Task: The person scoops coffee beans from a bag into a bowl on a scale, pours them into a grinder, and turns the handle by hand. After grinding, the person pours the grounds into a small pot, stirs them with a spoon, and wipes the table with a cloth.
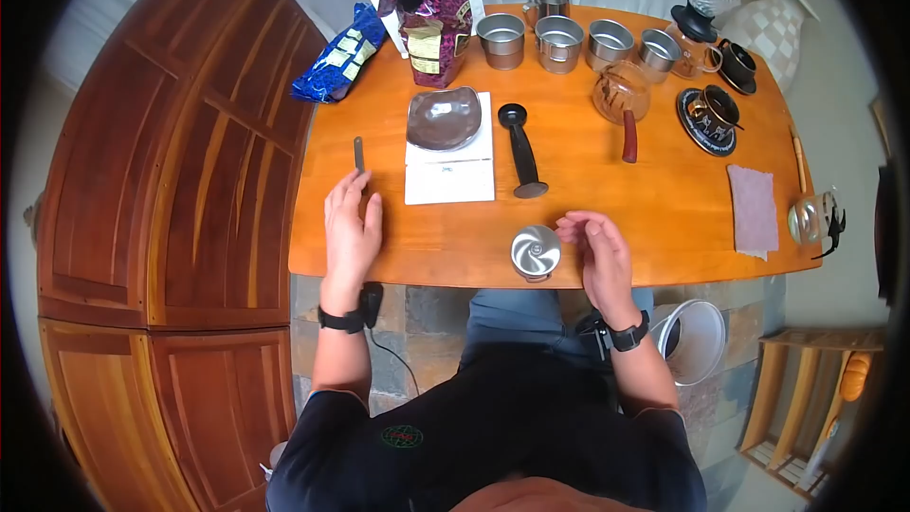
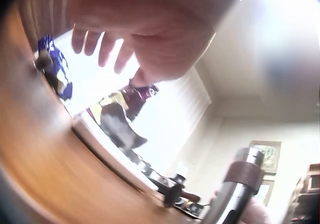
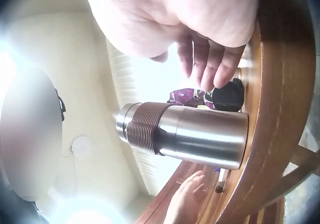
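A steel hand coffee grinder (image 1: 536,251) with a brown ribbed band (image 3: 145,128) stands upright near the table's front edge, its swirl-shaped top uncovered. Just right of it is my right hand (image 1: 607,254), fingers loosely bent and holding nothing. My left hand (image 1: 351,226) is over the table's left side, fingers relaxed. Its fingertips come right up to the lower end of a small dark flat-handled tool (image 1: 358,152). Between the hands lies a black crank handle (image 1: 521,154) with a round knob. Left of it, a brown glossy dish (image 1: 444,119) sits on a white scale (image 1: 449,182).
Purple (image 1: 438,19) and blue coffee bags (image 1: 343,55) stand at the back left. Several steel cups (image 1: 500,42) line the back. To the right are a glass pot with red handle (image 1: 621,93), a cup on a saucer (image 1: 709,119) and a pink cloth (image 1: 754,210).
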`<action>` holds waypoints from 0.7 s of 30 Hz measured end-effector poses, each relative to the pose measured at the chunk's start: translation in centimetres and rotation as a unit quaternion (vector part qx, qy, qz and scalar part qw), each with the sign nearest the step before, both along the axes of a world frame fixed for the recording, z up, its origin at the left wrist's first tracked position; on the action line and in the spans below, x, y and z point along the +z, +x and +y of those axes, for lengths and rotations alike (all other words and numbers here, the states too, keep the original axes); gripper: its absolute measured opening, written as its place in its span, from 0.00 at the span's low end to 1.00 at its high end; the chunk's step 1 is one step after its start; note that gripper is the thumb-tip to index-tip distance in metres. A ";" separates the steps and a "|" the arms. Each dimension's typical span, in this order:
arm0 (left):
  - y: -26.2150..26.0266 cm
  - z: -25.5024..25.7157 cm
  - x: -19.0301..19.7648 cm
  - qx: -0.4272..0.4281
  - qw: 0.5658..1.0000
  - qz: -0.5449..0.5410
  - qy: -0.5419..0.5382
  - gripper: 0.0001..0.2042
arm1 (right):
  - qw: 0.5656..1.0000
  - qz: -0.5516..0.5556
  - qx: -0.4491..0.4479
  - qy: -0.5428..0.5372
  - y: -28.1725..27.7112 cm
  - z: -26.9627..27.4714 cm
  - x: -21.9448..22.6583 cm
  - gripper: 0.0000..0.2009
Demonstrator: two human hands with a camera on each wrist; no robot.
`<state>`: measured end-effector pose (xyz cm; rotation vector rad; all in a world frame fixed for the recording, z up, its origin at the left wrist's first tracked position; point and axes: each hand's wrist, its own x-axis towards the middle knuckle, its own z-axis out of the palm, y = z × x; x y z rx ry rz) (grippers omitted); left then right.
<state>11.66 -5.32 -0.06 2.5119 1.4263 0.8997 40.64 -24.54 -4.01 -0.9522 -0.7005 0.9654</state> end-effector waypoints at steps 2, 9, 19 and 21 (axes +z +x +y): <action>-1.1 0.1 0.4 -0.009 0.997 0.045 -0.055 0.16 | 1.000 0.008 0.000 -0.002 0.0 -0.1 0.0 0.14; -1.8 -1.8 0.0 -0.019 0.990 -0.018 -0.137 0.20 | 1.000 -0.023 -0.014 -0.007 -0.4 -0.9 -0.1 0.11; -1.0 -4.6 -1.2 -0.069 0.971 -0.104 -0.205 0.12 | 0.990 -0.103 -0.096 0.016 -2.1 -5.9 0.6 0.08; 0.2 -5.9 -0.4 -0.130 0.958 -0.088 -0.241 0.12 | 0.989 -0.143 -0.046 0.014 -2.8 -6.5 1.2 0.08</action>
